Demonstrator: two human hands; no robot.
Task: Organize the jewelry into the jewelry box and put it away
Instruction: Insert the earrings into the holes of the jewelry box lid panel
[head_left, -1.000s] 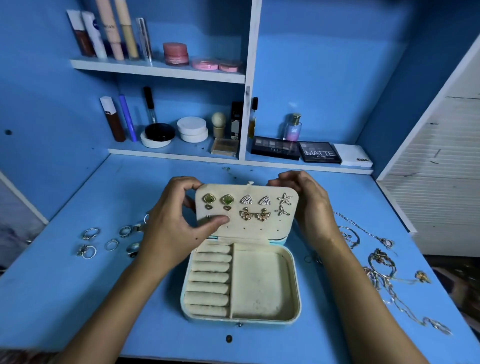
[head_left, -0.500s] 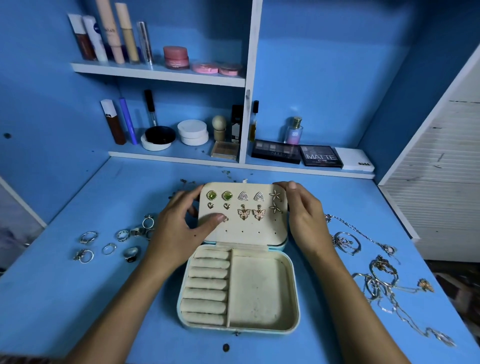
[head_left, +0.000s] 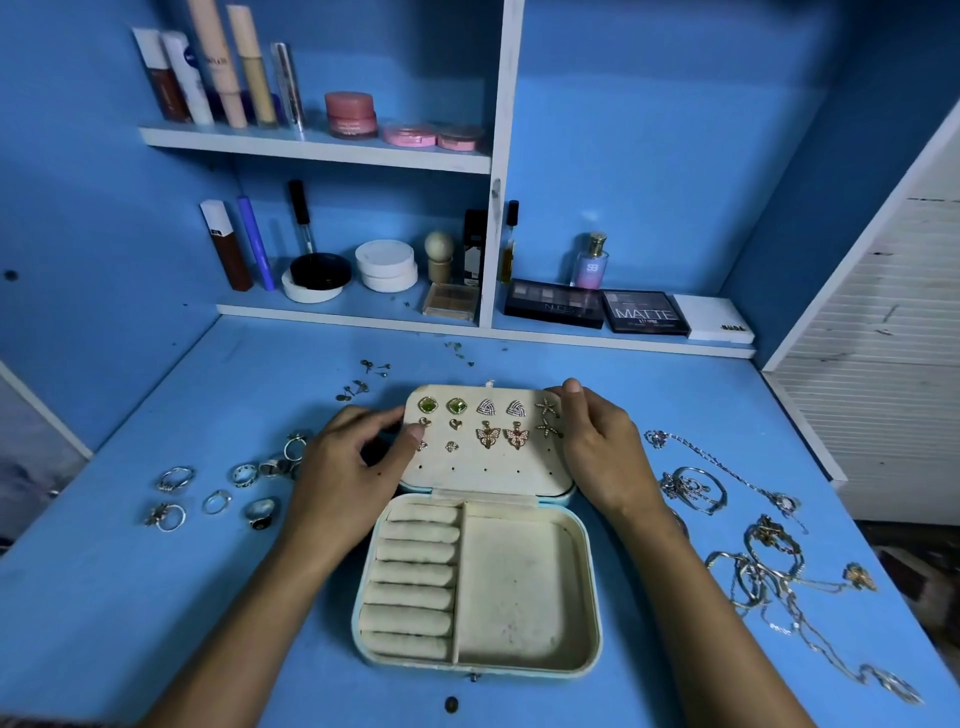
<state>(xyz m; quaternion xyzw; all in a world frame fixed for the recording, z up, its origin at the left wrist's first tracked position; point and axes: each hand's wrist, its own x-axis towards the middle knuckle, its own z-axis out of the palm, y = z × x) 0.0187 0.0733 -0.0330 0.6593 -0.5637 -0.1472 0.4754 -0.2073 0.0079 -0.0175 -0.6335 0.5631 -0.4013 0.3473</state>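
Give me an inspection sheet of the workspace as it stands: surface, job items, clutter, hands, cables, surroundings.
Surface: blue desk, scuffed, with dark specks.
Job's things: jewelry box lies open; ring rolls and side compartment hold nothing; earrings are pinned in rows on the lid panel. Rings lie loose on the desk left of the box, chains and bracelets tangled to its right.
Clutter: small earring backs scattered beyond the lid.
Grippers: left hand holds the lid's left edge, thumb on the panel; right hand holds its right edge.
Cables: nothing seen.
Surroundings: shelves with cosmetics, eyeshadow palettes, perfume bottle; white slatted panel at right.
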